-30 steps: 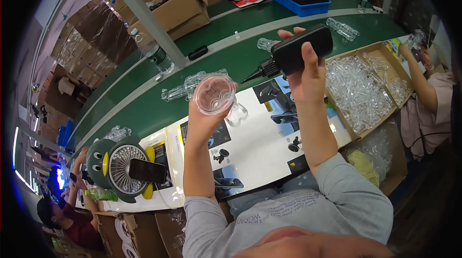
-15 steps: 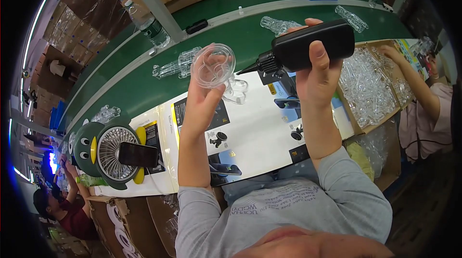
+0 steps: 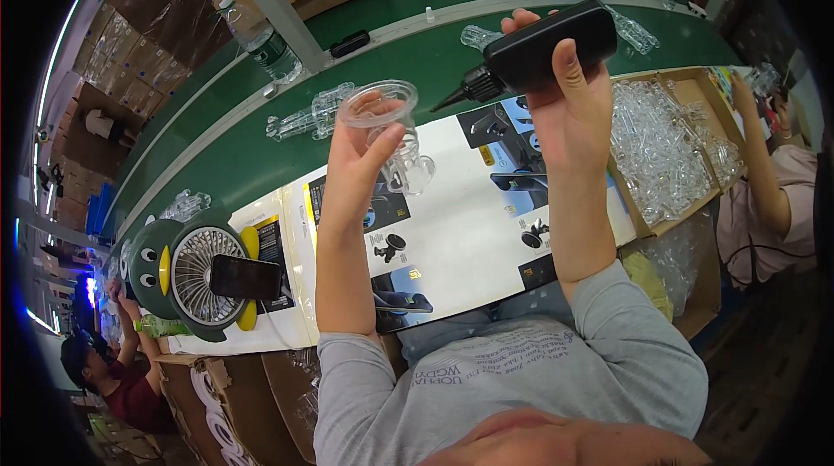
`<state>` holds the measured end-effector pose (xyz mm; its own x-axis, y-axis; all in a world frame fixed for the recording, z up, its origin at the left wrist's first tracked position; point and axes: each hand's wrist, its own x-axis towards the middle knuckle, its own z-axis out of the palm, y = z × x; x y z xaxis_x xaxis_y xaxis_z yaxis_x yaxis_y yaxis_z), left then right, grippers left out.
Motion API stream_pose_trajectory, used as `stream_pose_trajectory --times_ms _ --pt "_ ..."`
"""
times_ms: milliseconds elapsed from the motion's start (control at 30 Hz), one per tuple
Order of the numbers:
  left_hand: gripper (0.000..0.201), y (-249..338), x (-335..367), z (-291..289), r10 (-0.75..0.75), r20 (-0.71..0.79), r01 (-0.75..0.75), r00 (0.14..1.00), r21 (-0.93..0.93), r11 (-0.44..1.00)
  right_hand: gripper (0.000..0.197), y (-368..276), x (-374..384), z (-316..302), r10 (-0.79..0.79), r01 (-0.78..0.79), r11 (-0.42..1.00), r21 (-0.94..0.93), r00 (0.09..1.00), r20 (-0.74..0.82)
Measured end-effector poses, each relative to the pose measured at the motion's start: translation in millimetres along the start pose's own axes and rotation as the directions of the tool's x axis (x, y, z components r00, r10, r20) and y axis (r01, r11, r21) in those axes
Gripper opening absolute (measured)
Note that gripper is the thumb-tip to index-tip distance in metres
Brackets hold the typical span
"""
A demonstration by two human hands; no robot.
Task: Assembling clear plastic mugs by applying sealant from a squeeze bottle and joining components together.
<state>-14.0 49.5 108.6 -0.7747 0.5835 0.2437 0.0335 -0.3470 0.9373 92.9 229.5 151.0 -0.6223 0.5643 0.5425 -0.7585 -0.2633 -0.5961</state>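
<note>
My left hand [image 3: 358, 152] is closed round a clear plastic cup-like piece [image 3: 401, 149] with a wide round rim facing up. Clear lobes hang from the piece's lower end, beside my thumb. In my right hand [image 3: 573, 110] lies a black squeeze bottle [image 3: 552, 47], tilted so its thin pointed nozzle [image 3: 452, 99] aims down and left. The nozzle tip stands a little to the right of the rim, apart from it. Behind my left hand, more clear plastic pieces [image 3: 304, 118] rest on the green bench.
A penguin-shaped fan [image 3: 195, 275] with a phone [image 3: 246, 279] before it stands at left. Printed card sheeting [image 3: 469, 244] covers the near bench. At right, a carton holds many clear parts [image 3: 656, 153], with a co-worker's arm [image 3: 763, 153] beyond. A water bottle [image 3: 265, 45] stands far left.
The clear piece has tipped, so its rim now shows as a flatter oval. The black bottle has shifted slightly left and up, and a gap has opened between nozzle and rim.
</note>
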Motion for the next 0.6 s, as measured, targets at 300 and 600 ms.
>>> stream_pose_trajectory --times_ms 300,600 --pt "0.047 4.4 -5.2 8.0 0.101 0.051 -0.111 0.994 0.249 0.962 0.047 -0.6 -3.4 -1.1 -0.052 0.046 0.989 0.139 0.998 0.041" --pt "0.045 11.9 -0.3 -2.8 0.245 -0.072 -0.2 0.967 0.385 0.901 0.044 13.4 11.5 -12.8 0.058 -0.026 0.963 0.269 0.992 -0.112"
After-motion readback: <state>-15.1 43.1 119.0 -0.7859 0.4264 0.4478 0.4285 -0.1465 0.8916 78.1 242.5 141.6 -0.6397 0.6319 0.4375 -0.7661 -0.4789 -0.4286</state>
